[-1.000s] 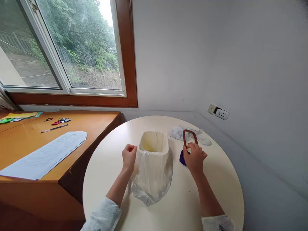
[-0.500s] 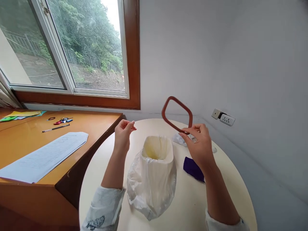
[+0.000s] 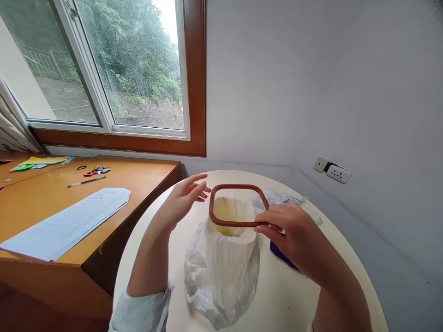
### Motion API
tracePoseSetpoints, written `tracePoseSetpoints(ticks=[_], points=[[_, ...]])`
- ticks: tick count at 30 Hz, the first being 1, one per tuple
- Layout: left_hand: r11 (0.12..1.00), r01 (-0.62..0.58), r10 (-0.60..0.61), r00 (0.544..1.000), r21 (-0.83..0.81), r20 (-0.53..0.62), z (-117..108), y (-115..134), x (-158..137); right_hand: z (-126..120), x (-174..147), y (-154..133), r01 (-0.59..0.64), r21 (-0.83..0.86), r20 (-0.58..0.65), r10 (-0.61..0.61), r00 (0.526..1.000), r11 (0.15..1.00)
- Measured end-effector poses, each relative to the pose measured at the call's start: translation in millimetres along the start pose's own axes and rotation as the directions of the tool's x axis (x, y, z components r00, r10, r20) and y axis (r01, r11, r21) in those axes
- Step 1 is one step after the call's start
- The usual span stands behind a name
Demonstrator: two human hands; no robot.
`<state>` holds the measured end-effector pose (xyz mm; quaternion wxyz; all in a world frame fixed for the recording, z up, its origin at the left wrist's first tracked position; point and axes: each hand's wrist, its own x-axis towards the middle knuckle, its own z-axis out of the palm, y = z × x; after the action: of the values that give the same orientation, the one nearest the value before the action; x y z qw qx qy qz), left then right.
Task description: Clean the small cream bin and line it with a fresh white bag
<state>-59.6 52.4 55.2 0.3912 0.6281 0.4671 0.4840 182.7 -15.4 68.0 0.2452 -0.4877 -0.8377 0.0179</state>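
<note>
A brown rounded-square ring (image 3: 238,224), like the rim of a small bin, is pinched at its near right corner by my right hand (image 3: 289,230). It hangs roughly level just over the mouth of a bin lined with a white plastic bag (image 3: 223,276). The bag is folded over the bin's edge and droops down its outside. My left hand (image 3: 183,198) is close to the ring's left side, fingers spread and holding nothing. Partly behind my right hand lies a dark purple cloth-like piece (image 3: 282,253).
The bin stands on a round cream table (image 3: 145,263). Crumpled clear plastic (image 3: 280,197) lies towards its back right. At left, a wooden desk (image 3: 152,173) bears papers (image 3: 76,221), a pen (image 3: 86,181) and keys (image 3: 98,171). A wall socket (image 3: 339,173) is at right.
My right hand has lowered the ring and moved it left, tipping it from upright to nearly level over the bin. My left hand has opened from a pinch and come nearer the ring.
</note>
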Motion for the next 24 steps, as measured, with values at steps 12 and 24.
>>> tracePoseSetpoints(ticks=[12, 24], points=[[0.961, 0.034, -0.052, 0.997, 0.274, 0.060, 9, -6, 1, -1, -2, -8, 0.021, -0.016, 0.049, -0.021, 0.999, 1.000], [0.974, -0.045, 0.071, 0.991, 0.221, -0.111, 11, -7, 3, 5, 1, -16, 0.063, 0.087, 0.009, -0.063, 0.998, 0.994]])
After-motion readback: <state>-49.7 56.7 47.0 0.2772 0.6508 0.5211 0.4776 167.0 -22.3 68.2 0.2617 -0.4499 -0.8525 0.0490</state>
